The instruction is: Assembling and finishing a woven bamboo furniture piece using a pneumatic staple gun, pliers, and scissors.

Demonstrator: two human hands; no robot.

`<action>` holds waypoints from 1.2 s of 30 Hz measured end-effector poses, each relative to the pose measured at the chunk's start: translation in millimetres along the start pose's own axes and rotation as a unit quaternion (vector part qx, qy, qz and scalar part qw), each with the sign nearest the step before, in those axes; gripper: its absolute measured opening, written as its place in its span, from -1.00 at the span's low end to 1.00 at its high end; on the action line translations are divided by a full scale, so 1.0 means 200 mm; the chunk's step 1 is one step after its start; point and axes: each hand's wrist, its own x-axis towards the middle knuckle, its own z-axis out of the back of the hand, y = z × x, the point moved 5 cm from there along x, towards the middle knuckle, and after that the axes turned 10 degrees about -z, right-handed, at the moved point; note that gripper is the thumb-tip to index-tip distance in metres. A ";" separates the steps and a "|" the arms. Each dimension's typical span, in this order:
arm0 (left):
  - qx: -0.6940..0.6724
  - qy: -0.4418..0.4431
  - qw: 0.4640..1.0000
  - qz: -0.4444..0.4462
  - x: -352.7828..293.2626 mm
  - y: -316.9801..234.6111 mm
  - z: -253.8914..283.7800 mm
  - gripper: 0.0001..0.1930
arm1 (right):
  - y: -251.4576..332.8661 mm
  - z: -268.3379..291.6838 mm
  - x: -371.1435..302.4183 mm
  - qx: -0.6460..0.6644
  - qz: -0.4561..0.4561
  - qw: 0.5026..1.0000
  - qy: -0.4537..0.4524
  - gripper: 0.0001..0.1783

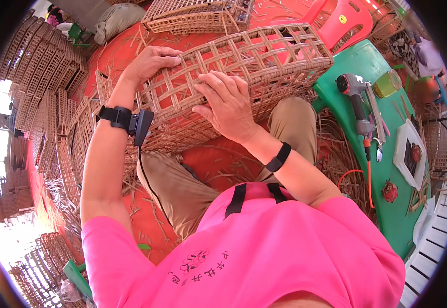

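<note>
A long brown wicker basket (264, 56) with an open lattice weave lies tilted across my knees. My left hand (154, 64) is at its far left edge, the fingers bent over the rim strip. On the near edge, left of the basket's middle, my right hand (226, 105) has its fingers curled over the lattice, the thumb lower and apart from them. Part of each hand's grip is hidden behind the weave and the knuckles.
A green table (387, 169) at the right holds a nail gun (357, 100) with an orange hose, a glass jar (386, 84), a white tray (405, 136) and a red fruit (389, 191). Stacked baskets (43, 66) stand at left. A red plastic chair (344, 25) is behind. Cane scraps litter the red floor.
</note>
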 end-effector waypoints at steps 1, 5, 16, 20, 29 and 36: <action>0.000 0.003 1.000 0.003 0.01 0.01 0.00 -0.62 | 0.00 0.00 0.00 -0.003 -0.002 1.000 0.000 -0.48; 0.023 0.006 1.000 -0.004 0.02 -0.02 0.02 -0.60 | 0.00 0.00 0.00 -0.017 0.000 1.000 -0.001 -0.51; 0.088 -0.280 0.936 -0.192 -0.32 -0.63 -0.16 -0.49 | -0.04 -0.01 0.00 -0.018 0.012 0.999 0.025 -0.48; 0.200 -0.403 0.787 -0.422 -0.96 -1.41 -0.19 -0.08 | 0.06 0.02 0.01 -0.008 0.027 0.999 0.021 -0.50; 0.459 -0.171 0.634 -0.598 -1.16 -1.45 -0.14 -0.34 | -0.03 -0.01 0.13 -0.057 0.040 0.998 0.004 -0.48; 0.560 -0.289 0.579 -0.518 -1.44 -1.40 0.01 -0.45 | 0.10 -0.06 0.02 -0.088 0.047 0.992 0.075 -0.48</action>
